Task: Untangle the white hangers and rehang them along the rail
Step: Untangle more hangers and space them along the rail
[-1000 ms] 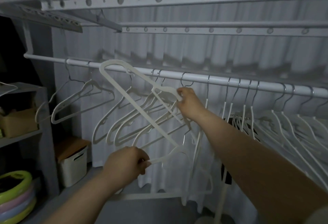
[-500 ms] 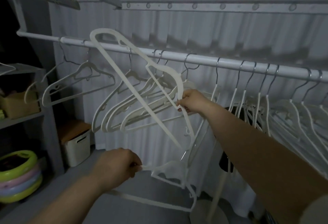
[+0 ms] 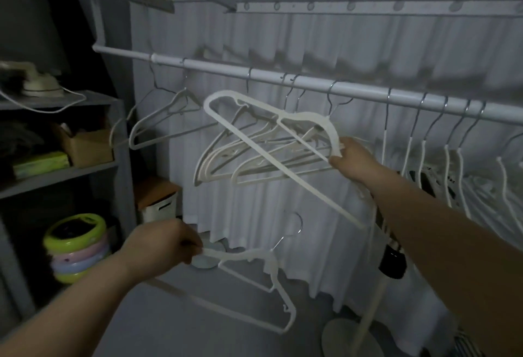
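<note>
Hangers look light, thin and stiff, so we hold them by the shoulder, clear of the hook. Our left hand [image 3: 165, 246] pinches one hanger [image 3: 254, 277] low, below the rail [image 3: 283, 76]; our right hand [image 3: 351, 160], fingers closed, grips a tilted hanger [image 3: 271, 141] by its shoulder (near the hanging bunch). Half a second ago they overlapped; now they hang well apart.

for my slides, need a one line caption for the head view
Left hand and right hand each hold a white hanger, now apart, below the rail.
</note>
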`<state>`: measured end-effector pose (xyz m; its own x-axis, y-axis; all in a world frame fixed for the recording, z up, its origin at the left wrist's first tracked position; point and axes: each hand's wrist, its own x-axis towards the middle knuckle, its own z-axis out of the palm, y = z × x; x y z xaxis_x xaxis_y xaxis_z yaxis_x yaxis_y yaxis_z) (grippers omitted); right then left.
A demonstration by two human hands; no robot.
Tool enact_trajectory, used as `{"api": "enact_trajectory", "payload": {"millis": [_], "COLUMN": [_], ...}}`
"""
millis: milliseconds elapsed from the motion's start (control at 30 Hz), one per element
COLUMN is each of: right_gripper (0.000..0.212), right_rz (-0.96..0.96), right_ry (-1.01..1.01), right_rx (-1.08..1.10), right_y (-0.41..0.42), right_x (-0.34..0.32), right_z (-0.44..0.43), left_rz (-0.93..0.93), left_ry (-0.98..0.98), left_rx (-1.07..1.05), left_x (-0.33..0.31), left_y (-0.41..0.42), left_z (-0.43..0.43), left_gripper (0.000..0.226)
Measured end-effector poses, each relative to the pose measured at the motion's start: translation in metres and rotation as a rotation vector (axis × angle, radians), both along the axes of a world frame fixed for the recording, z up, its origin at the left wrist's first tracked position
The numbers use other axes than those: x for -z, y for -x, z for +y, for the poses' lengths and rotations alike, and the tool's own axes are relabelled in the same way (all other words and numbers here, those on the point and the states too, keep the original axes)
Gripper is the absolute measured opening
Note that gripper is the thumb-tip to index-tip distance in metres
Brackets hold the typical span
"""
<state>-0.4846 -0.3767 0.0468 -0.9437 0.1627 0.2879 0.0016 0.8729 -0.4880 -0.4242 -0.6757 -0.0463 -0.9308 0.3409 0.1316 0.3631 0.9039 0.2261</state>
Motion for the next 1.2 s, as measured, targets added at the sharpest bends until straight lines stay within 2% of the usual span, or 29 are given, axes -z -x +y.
{"api": "enact_trajectory", "payload": {"millis": [100, 167, 267, 333, 400, 500, 600, 667, 733, 867, 967, 1000, 1100, 1200], "right_gripper": [0.057, 0.057, 0.047, 0.037, 0.031, 0.025, 0.014, 0.017, 0.014, 0.017, 0.016, 0.018, 0.021, 0.019], "right_rz": [0.013, 0.048, 0.204, 0.233, 0.081, -0.336, -0.395, -0.395, -0.418, -0.424, -0.405, -0.393, -0.345, -0.337], "right_ry": [-0.030, -0.069, -0.064, -0.017, 0.015, 0.062, 0.089, 0.127, 0.195, 0.287, 0.339, 0.355, 0.416, 0.465], "right_rx": [0.023, 0.000, -0.118, -0.193, -0.279, -0.469, -0.606, -0.614, -0.624, -0.644, -0.633, -0.624, -0.563, -0.504], "right_y": [-0.010, -0.022, -0.042, -0.057, -0.074, -0.103, -0.114, -0.118, -0.122, -0.132, -0.136, -0.137, -0.138, -0.142], "right_x": [0.000, -0.001, 0.003, 0.009, 0.013, 0.015, 0.017, 0.014, 0.012, 0.012, 0.016, 0.017, 0.020, 0.020], "right_z": [-0.009, -0.023, -0.051, -0.073, -0.094, -0.121, -0.136, -0.141, -0.145, -0.151, -0.155, -0.156, -0.155, -0.151], "left_rz": [-0.039, -0.056, -0.074, -0.077, -0.066, -0.059, -0.087, -0.110, -0.105, -0.058, -0.035, -0.015, 0.021, -0.036], "left_ry": [-0.076, -0.153, -0.347, -0.471, -0.555, -0.647, -0.673, -0.669, -0.701, -0.707, -0.670, -0.661, -0.701, -0.718], "left_rx": [-0.053, -0.062, -0.068, -0.055, -0.030, -0.006, 0.035, 0.064, 0.055, -0.007, -0.068, -0.087, -0.026, 0.110], "left_x": [-0.012, -0.016, -0.020, -0.024, -0.027, -0.032, -0.033, -0.032, -0.029, -0.027, -0.022, -0.019, -0.014, -0.019], "left_y": [-0.017, -0.026, -0.040, -0.050, -0.057, -0.063, -0.067, -0.068, -0.067, -0.062, -0.053, -0.050, -0.045, -0.050], "left_z": [-0.029, -0.049, -0.078, -0.093, -0.104, -0.115, -0.125, -0.129, -0.130, -0.120, -0.109, -0.106, -0.089, -0.065], "left_gripper": [0.018, 0.029, 0.032, 0.028, 0.021, 0.017, 0.028, 0.039, 0.040, 0.032, 0.015, 0.021, 0.026, 0.012]}}
